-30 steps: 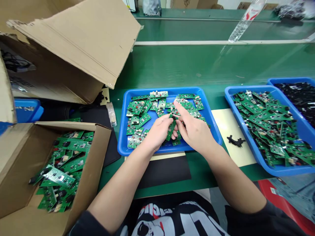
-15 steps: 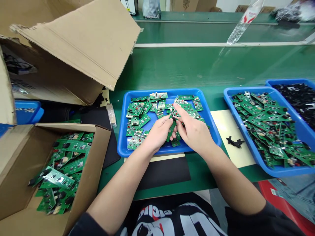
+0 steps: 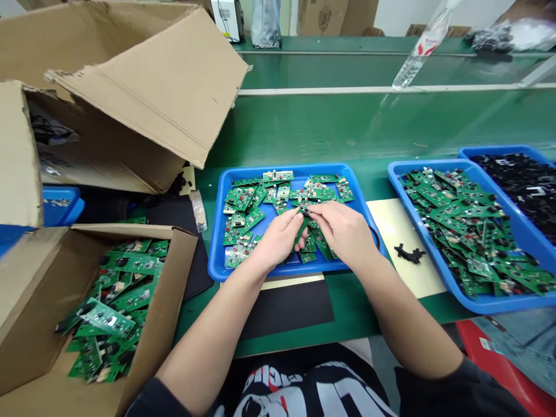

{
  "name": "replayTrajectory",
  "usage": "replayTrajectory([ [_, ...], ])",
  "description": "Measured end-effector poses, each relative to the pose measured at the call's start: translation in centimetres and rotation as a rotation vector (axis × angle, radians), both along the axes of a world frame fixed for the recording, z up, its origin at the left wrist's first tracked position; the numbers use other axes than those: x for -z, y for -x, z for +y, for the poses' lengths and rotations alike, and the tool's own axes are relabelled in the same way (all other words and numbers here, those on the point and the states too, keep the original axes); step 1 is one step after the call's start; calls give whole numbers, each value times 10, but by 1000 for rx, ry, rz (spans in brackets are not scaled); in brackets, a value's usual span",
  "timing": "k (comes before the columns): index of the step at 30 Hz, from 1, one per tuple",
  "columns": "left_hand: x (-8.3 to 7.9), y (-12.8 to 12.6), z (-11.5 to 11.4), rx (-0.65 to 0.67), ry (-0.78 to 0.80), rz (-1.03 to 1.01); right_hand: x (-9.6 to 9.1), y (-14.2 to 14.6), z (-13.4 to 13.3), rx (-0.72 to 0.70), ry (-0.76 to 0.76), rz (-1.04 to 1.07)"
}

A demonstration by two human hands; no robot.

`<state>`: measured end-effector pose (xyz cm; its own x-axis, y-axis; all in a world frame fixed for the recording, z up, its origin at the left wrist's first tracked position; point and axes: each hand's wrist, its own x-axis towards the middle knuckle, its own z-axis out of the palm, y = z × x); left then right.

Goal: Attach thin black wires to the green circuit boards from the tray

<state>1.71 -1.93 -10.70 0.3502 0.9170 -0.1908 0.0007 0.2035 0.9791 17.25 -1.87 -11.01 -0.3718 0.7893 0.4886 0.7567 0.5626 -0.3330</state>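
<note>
Two bare hands work just above a blue tray (image 3: 282, 168) heaped with loose circuit boards (image 3: 241, 198). The left hand (image 3: 278, 238) and right hand (image 3: 343, 231) are both curled closed, their fingers pinching one green circuit board (image 3: 303, 229) between them over the tray's middle. Right of the tray sits a second blue tray (image 3: 428, 163) full of boards; left of it, an open cardboard box (image 3: 180, 278) holds more.
</note>
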Motion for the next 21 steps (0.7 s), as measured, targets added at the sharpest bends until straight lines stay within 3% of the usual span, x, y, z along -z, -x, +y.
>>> replayTrajectory([
  [10, -4, 4, 0, 52, -84, 40, -3, -1, 5, -29, -82, 72],
  [21, -8, 8, -2, -27, -156, -15, -11, 0, 0, -89, -122, 203],
])
